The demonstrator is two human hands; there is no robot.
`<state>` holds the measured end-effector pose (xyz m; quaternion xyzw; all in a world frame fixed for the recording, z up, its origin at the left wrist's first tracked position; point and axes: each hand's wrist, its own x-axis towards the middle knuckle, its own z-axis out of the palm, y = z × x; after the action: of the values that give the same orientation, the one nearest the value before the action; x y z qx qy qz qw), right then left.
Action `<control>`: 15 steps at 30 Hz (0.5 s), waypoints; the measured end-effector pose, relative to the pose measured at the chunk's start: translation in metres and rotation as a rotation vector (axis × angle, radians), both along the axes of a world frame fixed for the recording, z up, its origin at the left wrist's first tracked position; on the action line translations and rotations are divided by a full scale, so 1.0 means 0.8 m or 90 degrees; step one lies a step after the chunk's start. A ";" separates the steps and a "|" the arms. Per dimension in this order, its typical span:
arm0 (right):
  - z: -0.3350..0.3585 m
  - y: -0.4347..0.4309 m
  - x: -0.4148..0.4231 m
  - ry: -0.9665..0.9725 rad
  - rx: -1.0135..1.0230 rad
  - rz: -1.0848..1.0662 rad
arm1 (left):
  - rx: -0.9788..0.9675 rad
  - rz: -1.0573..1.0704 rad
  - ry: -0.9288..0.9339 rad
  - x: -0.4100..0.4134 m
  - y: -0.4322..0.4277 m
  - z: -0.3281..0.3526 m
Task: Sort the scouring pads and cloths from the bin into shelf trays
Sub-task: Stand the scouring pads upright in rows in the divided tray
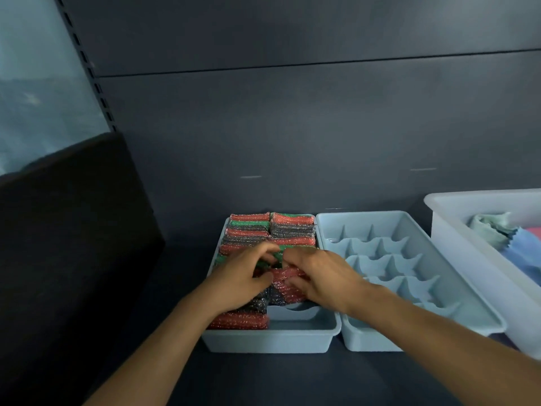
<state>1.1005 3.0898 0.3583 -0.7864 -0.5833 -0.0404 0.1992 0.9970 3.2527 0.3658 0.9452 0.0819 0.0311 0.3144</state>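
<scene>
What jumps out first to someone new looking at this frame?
The left tray, packed with red, green and grey glittery scouring pads, with the left hand and right hand pressing a red pad in mid-tray. Beside it on the right, a divided tray sits empty; cloths lie in the far-right white bin.

The left tray point(272, 336) is packed with pads point(248, 320), and both hands sit on top. Only its front right pocket point(292, 313) has room. The right tray point(409, 288) has open pockets. The bin point(456, 227) stands close beside it. A dark box point(73, 244) blocks the left.
</scene>
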 end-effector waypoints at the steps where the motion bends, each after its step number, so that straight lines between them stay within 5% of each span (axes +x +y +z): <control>1: -0.003 -0.001 0.000 0.009 0.016 0.007 | 0.011 -0.003 -0.004 0.001 -0.001 -0.002; 8: 0.001 -0.010 0.005 -0.046 -0.002 -0.061 | 0.209 0.043 -0.087 0.004 -0.009 -0.011; 15: 0.002 -0.010 0.005 -0.122 -0.148 -0.082 | 0.363 -0.033 0.029 0.015 -0.015 -0.010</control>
<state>1.1044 3.0818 0.3600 -0.8325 -0.5487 -0.0601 0.0472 1.0093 3.2408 0.3580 0.9977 0.0527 0.0237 0.0350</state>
